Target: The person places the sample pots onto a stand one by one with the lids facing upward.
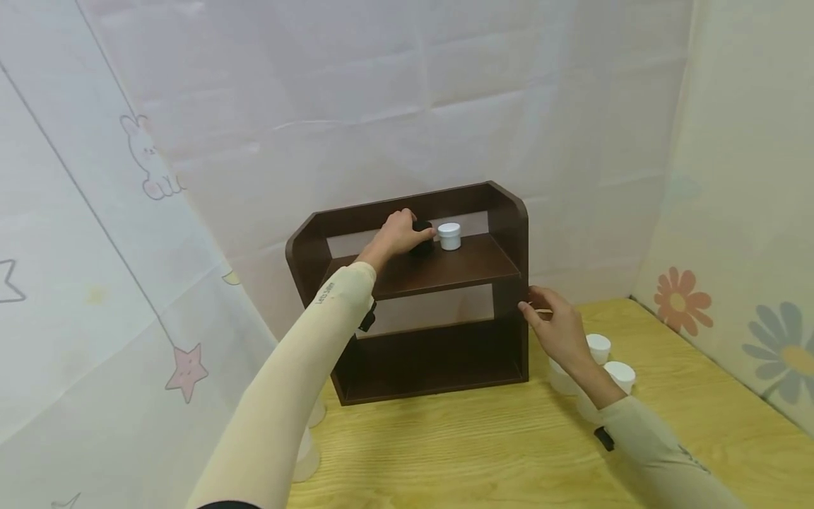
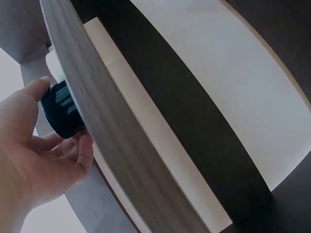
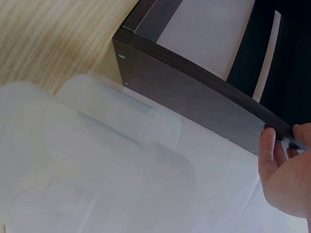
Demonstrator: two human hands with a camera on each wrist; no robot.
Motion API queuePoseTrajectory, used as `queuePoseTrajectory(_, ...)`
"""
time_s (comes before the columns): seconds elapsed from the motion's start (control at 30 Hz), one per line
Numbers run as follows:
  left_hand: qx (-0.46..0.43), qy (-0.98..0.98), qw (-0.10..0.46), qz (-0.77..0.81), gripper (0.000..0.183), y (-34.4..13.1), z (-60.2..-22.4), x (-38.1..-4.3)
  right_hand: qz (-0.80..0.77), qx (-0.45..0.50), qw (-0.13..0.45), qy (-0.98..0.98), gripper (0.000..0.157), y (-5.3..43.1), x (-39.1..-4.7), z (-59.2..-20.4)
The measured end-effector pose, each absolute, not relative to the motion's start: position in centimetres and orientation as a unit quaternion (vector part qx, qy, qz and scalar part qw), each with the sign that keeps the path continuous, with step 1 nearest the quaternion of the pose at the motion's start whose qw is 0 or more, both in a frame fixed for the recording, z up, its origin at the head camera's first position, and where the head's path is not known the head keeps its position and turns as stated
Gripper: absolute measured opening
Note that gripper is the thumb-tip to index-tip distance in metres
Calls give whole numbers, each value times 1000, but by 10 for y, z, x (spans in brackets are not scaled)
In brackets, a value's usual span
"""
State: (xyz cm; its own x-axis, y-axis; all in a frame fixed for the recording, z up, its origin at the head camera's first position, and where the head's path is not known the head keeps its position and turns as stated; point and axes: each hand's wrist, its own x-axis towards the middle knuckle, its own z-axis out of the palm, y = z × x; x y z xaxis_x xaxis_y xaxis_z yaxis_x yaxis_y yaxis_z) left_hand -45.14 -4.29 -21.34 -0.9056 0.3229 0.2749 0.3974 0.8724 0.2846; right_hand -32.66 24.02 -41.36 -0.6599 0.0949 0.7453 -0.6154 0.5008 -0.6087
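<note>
A dark brown two-tier shelf unit [image 1: 454, 272] stands on the wooden table. On its upper shelf my left hand [image 1: 398, 235] grips a black jar [image 2: 62, 109], thumb on one side and fingers curled round the other. Right beside it stands a small white lidded jar [image 1: 449, 237], mostly hidden behind the shelf board in the left wrist view. My right hand [image 1: 561, 329] holds the front edge of the unit's right side panel [image 3: 194, 99], with the thumb at the inner face and the fingers against the outer face.
Several translucent bottles with white caps [image 1: 620, 375] stand on the table [image 1: 458, 452] right of the unit, partly behind my right forearm. More pale containers [image 1: 307, 459] stand at the left, partly covered by my left sleeve. Printed cloth walls [image 1: 407, 106] enclose the table.
</note>
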Motion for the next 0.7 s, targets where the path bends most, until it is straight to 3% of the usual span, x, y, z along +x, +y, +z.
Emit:
queuePoseTrajectory(0.53, -167, -969, 97, -156, 72, -35, -222, -447, 468, 177, 385, -775, 34, 241, -326, -414)
queuePoseTrajectory(0.7, -168, -970, 118, -128, 77, -36, -222, -438, 464, 174, 390, -776, 34, 245, -329, -415)
